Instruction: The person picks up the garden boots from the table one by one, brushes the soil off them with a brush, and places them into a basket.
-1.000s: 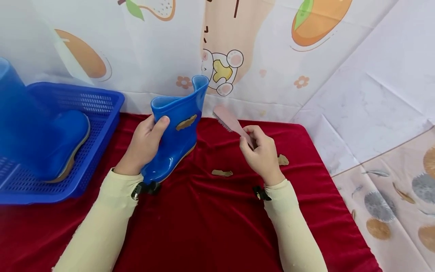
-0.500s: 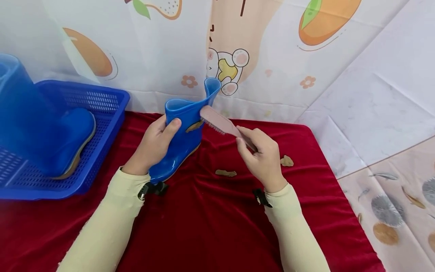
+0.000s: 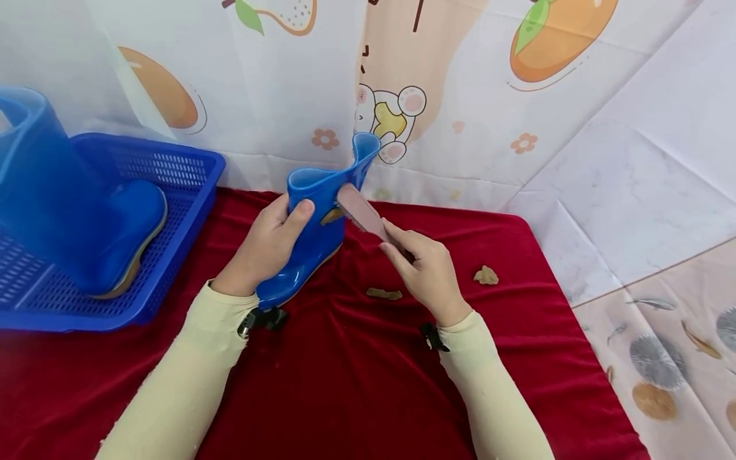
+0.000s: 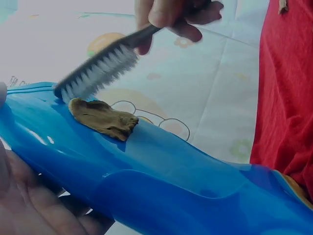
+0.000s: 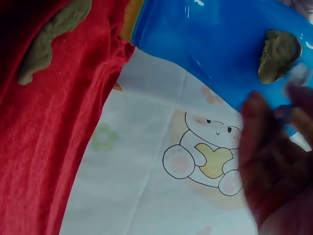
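My left hand (image 3: 267, 243) grips the shaft of a blue rain boot (image 3: 315, 246) by its upper part, thumb on the near side. A brown, mud-like patch (image 4: 103, 118) sticks to the shaft below the rim. In my right hand (image 3: 422, 268) is a pink brush (image 3: 362, 211), pinched by its handle between thumb and fingers. Its white bristles (image 4: 100, 73) face the boot, with the brush's tip right at the shaft beside the patch. In the right wrist view the right hand is blurred and the patch (image 5: 279, 56) shows beyond the fingers.
A second blue boot (image 3: 109, 223) stands in a blue perforated basket (image 3: 190, 236) at the left. Two brown pieces, a long one (image 3: 384, 294) and a lumpy one (image 3: 486, 275), lie on the red cloth (image 3: 345, 383). A printed white curtain (image 3: 259, 76) hangs behind the table.
The brush in my right hand has moved left, from apart from the boot to right at its shaft. The head view has shifted slightly; my left hand keeps its grip on the boot.
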`<state>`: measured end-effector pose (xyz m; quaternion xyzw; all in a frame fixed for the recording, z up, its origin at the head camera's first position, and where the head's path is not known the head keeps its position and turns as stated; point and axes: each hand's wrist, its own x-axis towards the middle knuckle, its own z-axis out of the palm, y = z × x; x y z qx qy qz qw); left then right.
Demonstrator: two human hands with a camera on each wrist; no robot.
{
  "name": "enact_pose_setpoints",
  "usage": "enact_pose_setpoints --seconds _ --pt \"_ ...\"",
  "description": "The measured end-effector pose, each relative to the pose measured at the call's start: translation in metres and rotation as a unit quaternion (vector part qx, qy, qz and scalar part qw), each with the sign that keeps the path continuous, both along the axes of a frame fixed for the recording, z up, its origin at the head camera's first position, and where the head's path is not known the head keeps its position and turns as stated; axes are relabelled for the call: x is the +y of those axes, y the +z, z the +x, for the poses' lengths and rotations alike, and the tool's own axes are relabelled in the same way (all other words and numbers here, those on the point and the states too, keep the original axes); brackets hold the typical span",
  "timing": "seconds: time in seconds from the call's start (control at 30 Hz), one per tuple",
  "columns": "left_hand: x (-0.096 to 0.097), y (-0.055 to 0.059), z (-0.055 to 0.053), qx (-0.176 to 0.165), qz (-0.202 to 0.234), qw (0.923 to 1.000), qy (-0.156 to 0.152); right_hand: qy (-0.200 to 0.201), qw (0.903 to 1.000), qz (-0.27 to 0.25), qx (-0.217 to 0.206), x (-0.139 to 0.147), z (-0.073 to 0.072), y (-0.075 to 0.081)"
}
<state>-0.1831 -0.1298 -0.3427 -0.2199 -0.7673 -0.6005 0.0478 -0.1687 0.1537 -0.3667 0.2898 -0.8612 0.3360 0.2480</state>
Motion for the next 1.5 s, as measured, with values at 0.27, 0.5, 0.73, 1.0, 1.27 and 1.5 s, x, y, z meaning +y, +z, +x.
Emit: enact_pose_setpoints --seconds 0.27,0.5,0.73,1.0,1.27,1.5 --pt "-0.0012 -0.0014 -0.0006 -0.006 -0.016 0.9995 0.025 -0.020 0.9995 0.016 -0.017 -0.0005 -0.0009 -0.0008" --pt "0.0002 -0.0024 -0.0004 0.001 -0.013 0.9994 0.030 0.015 0.9994 0.009 0.031 -0.0003 -0.0033 -0.0005" --pt "0.0036 0.0004 -0.0008 0.035 0.000 0.9977 0.057 -0.010 0.9998 0.018 -0.001 0.0009 -0.0021 0.0003" --pt "0.0044 -0.0006 0.0010 0.017 -0.005 0.9979 0.062 -0.002 0.9998 0.012 0.013 -0.0006 0.0009 0.0031" --pt "0.0072 -0.0027 -0.0008 0.025 -0.012 0.9980 0.057 -0.010 0.9998 0.013 -0.005 0.0021 -0.0014 -0.0010" --pt "0.0086 -0.0033 -0.0011 0.027 -0.009 0.9981 0.056 0.013 0.9998 0.009 0.009 0.0039 -0.0017 -0.0015"
